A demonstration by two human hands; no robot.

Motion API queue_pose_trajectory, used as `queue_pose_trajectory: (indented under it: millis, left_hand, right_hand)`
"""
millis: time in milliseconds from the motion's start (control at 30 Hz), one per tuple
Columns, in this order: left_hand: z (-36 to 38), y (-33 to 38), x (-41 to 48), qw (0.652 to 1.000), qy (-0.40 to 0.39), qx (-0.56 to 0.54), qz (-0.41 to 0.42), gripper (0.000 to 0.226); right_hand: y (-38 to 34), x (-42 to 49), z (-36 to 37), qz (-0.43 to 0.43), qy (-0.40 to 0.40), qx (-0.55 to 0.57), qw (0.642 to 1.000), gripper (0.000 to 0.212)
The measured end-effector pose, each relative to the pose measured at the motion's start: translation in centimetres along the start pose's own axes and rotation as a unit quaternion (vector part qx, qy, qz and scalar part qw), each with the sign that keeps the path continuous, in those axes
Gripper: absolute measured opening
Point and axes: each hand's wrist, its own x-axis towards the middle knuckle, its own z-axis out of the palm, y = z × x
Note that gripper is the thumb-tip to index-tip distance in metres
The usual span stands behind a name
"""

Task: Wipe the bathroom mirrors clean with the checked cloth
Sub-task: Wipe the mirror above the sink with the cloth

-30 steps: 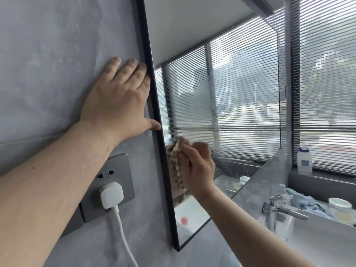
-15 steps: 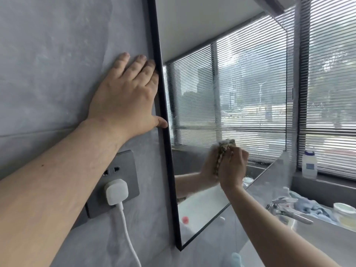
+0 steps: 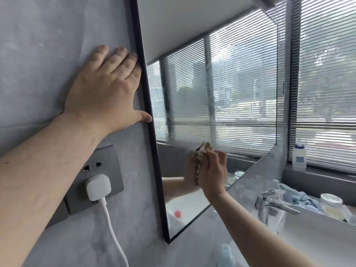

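Cloth (image 3: 202, 162) bunched between mirror (image 3: 221, 83) and right hand's (image 3: 212, 171) gripping fingers (image 3: 219, 157).

A home bathroom, by the look of it. A black-framed mirror (image 3: 212, 93) hangs on a grey stone-look wall (image 3: 48, 45) across the centre. A chrome tap (image 3: 273, 203) stands over a white basin (image 3: 317, 237) at lower right. At right, slatted blinds (image 3: 327, 93) cover a window, with a white bottle (image 3: 299, 158), possibly a toiletry, on the sill.

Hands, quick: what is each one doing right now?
Left hand: open, flat on the wall beside the mirror.
Right hand: closed round the checked cloth, against the mirror.
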Motion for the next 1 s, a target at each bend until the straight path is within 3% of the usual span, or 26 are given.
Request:
queue_pose_trajectory:
  millis: [67, 133, 267, 367, 667, 867, 933, 1000]
  left_hand:
    - [0.0, 0.1, 0.0, 1.0, -0.002, -0.004, -0.002, 0.119]
    - [0.0, 0.1, 0.0, 1.0, -0.002, -0.003, -0.002, 0.119]
    - [0.0, 0.0, 0.0, 1.0, -0.003, 0.0, -0.005, 0.119]
    - [0.0, 0.1, 0.0, 1.0, -0.004, -0.003, -0.007, 0.119]
    - [0.1, 0.1, -0.1, 1.0, 0.006, -0.009, -0.002, 0.117]
    - [0.0, 0.2, 0.0, 1.0, -0.005, -0.01, -0.008, 0.116]
    - [-0.1, 0.2, -0.1, 1.0, -0.008, -0.009, -0.008, 0.117]
    - [-0.2, 0.2, -0.1, 1.0, -0.009, -0.01, -0.008, 0.117]
  right_hand:
    - [3.0, 1.1, -0.3, 0.238, 0.01, -0.008, 0.971, 0.028]
    - [5.9, 0.6, -0.7, 0.38, 0.021, -0.026, 0.924, 0.022]
    - [8.3, -2.2, -0.8, 0.471, 0.033, -0.047, 0.88, 0.027]
    - [8.2, -1.9, -0.8, 0.481, 0.035, -0.057, 0.874, 0.03]
    - [0.3, 9.4, 0.2, 0.313, 0.046, -0.032, 0.948, 0.026]
    - [-6.1, 10.8, 1.1, 0.029, 0.014, -0.023, 0.999, 0.033]
    - [-8.2, 9.4, 1.3, -0.083, 0.011, 0.003, 0.996, 0.039]
    - [-9.3, 7.4, 1.3, -0.22, 0.012, 0.028, 0.975, 0.031]
